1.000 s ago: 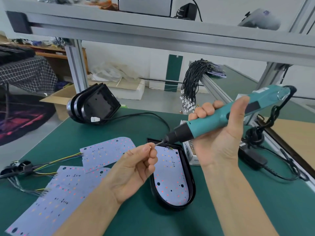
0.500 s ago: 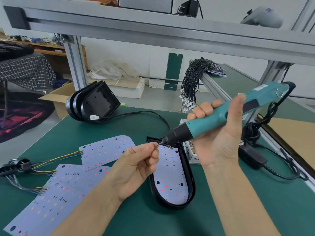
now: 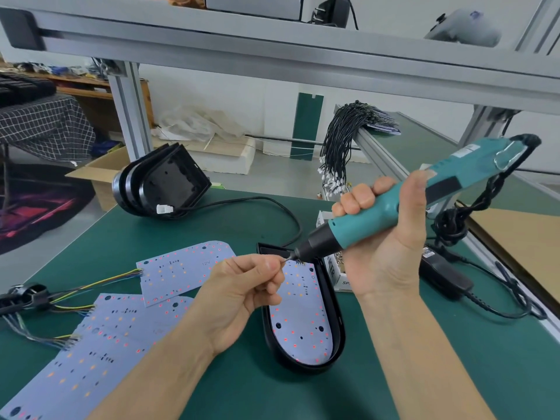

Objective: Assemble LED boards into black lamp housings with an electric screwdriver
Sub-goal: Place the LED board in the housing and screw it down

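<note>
Barely shifted: my left hand pinches a screw to the bit; my right hand grips the screwdriver above the housing.

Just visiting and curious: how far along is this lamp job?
Done: one LED board lies in the open black housing. In hand: the right hand holds the electric screwdriver; the left hand pinches something tiny, probably a screw, at its tip. Left: loose boards await housings.
</note>
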`<action>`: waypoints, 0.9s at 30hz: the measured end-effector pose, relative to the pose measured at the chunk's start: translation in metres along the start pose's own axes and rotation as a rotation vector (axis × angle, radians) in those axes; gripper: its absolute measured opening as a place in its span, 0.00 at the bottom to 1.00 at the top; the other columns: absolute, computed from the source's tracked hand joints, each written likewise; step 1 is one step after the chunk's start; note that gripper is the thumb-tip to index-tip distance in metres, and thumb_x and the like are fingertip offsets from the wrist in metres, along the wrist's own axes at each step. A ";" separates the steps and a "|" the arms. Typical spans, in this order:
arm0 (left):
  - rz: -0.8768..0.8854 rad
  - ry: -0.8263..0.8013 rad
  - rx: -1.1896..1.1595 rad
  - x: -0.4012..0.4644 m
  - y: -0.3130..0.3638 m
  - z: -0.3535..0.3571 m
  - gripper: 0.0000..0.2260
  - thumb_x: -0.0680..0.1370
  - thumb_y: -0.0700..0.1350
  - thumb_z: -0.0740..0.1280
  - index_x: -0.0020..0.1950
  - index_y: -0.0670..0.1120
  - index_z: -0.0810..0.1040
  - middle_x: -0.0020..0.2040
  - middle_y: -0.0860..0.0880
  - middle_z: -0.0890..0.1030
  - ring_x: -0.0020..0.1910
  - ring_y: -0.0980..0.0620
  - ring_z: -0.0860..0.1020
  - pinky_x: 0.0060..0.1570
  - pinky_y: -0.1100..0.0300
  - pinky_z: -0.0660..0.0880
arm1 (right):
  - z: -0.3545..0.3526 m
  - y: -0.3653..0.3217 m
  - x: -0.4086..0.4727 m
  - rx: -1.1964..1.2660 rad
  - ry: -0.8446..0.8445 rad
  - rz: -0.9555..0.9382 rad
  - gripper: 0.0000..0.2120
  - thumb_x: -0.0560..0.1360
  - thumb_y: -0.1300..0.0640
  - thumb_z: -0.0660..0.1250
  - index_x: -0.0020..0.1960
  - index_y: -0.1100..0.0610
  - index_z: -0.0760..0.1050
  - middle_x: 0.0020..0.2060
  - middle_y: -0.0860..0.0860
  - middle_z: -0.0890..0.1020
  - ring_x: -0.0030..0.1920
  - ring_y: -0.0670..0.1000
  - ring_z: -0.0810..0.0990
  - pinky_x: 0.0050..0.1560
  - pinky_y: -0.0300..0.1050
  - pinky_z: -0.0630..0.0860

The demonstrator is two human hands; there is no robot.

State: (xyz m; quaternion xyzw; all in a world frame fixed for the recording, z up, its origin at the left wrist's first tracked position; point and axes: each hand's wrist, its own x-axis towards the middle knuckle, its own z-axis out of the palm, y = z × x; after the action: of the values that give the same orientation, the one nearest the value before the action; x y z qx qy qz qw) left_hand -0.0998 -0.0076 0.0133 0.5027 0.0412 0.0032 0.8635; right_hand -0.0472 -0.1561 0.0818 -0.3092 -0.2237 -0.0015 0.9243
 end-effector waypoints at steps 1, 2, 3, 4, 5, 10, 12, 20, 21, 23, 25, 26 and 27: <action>0.018 0.022 0.020 0.001 0.000 0.002 0.05 0.66 0.42 0.70 0.35 0.41 0.85 0.30 0.46 0.78 0.25 0.56 0.73 0.26 0.64 0.75 | -0.001 0.001 -0.001 -0.004 0.002 -0.010 0.27 0.55 0.37 0.79 0.38 0.52 0.68 0.30 0.46 0.71 0.31 0.47 0.70 0.38 0.39 0.72; 0.030 0.038 0.031 0.002 0.000 0.004 0.05 0.65 0.42 0.70 0.35 0.41 0.85 0.30 0.46 0.78 0.25 0.56 0.73 0.26 0.64 0.75 | -0.001 0.002 -0.002 -0.010 0.009 -0.024 0.27 0.56 0.37 0.79 0.38 0.52 0.68 0.30 0.46 0.71 0.31 0.47 0.71 0.38 0.39 0.72; 0.037 0.049 0.033 0.002 0.000 0.006 0.05 0.65 0.42 0.70 0.35 0.42 0.85 0.30 0.46 0.78 0.25 0.56 0.73 0.27 0.64 0.75 | -0.002 0.004 -0.004 -0.016 0.018 -0.036 0.27 0.56 0.37 0.78 0.38 0.52 0.68 0.30 0.46 0.72 0.30 0.47 0.71 0.38 0.39 0.73; 0.038 0.058 0.027 0.003 0.000 0.009 0.05 0.65 0.43 0.71 0.34 0.42 0.85 0.30 0.46 0.78 0.25 0.56 0.73 0.26 0.64 0.75 | -0.003 0.005 -0.005 -0.019 0.032 -0.046 0.27 0.57 0.37 0.78 0.38 0.52 0.68 0.30 0.46 0.72 0.30 0.47 0.71 0.38 0.39 0.73; 0.035 0.070 0.014 0.003 -0.001 0.012 0.05 0.65 0.43 0.71 0.34 0.42 0.85 0.30 0.46 0.78 0.25 0.56 0.73 0.26 0.64 0.75 | -0.005 0.007 -0.006 -0.019 0.052 -0.053 0.27 0.57 0.37 0.78 0.38 0.52 0.68 0.30 0.47 0.72 0.30 0.47 0.71 0.38 0.40 0.73; 0.021 0.099 -0.018 0.005 0.000 0.019 0.05 0.65 0.42 0.70 0.35 0.42 0.85 0.29 0.46 0.79 0.24 0.56 0.73 0.25 0.65 0.74 | -0.012 0.008 -0.006 0.008 0.116 -0.067 0.24 0.57 0.37 0.78 0.36 0.52 0.71 0.30 0.47 0.72 0.31 0.47 0.72 0.40 0.40 0.73; 0.012 0.091 0.007 0.006 0.003 0.019 0.05 0.65 0.42 0.70 0.34 0.43 0.85 0.29 0.46 0.79 0.23 0.57 0.73 0.24 0.66 0.73 | -0.014 0.006 -0.004 0.015 0.125 -0.066 0.24 0.57 0.37 0.78 0.36 0.52 0.71 0.30 0.47 0.72 0.31 0.48 0.72 0.40 0.41 0.73; -0.083 0.008 0.128 0.014 0.014 0.016 0.04 0.66 0.42 0.71 0.35 0.43 0.86 0.30 0.46 0.81 0.23 0.56 0.74 0.25 0.66 0.74 | -0.026 0.004 -0.001 0.135 0.224 -0.010 0.18 0.67 0.39 0.69 0.36 0.53 0.69 0.31 0.47 0.71 0.31 0.47 0.71 0.43 0.42 0.72; -0.084 0.006 0.143 0.015 0.015 0.015 0.04 0.67 0.41 0.71 0.35 0.43 0.86 0.30 0.46 0.81 0.24 0.56 0.74 0.25 0.66 0.74 | -0.027 0.004 -0.002 0.163 0.238 -0.001 0.18 0.68 0.39 0.68 0.36 0.53 0.69 0.31 0.47 0.71 0.31 0.47 0.71 0.44 0.42 0.72; -0.084 -0.002 0.161 0.017 0.017 0.015 0.04 0.68 0.40 0.71 0.39 0.42 0.85 0.31 0.45 0.81 0.24 0.56 0.74 0.25 0.65 0.74 | -0.029 0.005 -0.003 0.202 0.257 0.005 0.17 0.70 0.39 0.67 0.37 0.53 0.69 0.31 0.47 0.71 0.31 0.47 0.71 0.45 0.42 0.72; -0.087 -0.024 0.169 0.018 0.017 0.016 0.09 0.66 0.41 0.71 0.44 0.41 0.84 0.30 0.45 0.80 0.24 0.56 0.74 0.25 0.65 0.75 | -0.031 0.005 -0.004 0.221 0.261 -0.002 0.17 0.69 0.39 0.67 0.37 0.52 0.69 0.31 0.47 0.71 0.32 0.47 0.72 0.44 0.42 0.71; -0.091 -0.037 0.163 0.018 0.017 0.018 0.10 0.65 0.42 0.71 0.45 0.41 0.83 0.30 0.45 0.80 0.24 0.56 0.74 0.25 0.65 0.75 | -0.032 0.004 -0.004 0.227 0.263 -0.005 0.17 0.69 0.39 0.67 0.37 0.52 0.69 0.31 0.47 0.71 0.32 0.47 0.72 0.44 0.42 0.71; -0.096 -0.052 0.152 0.019 0.017 0.019 0.11 0.65 0.42 0.71 0.46 0.41 0.82 0.30 0.46 0.80 0.24 0.56 0.74 0.25 0.65 0.74 | -0.033 0.004 -0.004 0.235 0.266 -0.009 0.17 0.68 0.40 0.68 0.37 0.52 0.69 0.31 0.47 0.71 0.31 0.47 0.72 0.43 0.42 0.71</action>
State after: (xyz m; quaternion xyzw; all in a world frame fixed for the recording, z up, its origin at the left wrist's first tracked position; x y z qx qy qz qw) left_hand -0.0791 -0.0151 0.0366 0.5640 0.0428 -0.0545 0.8229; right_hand -0.0366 -0.1724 0.0549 -0.1952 -0.0997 -0.0202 0.9755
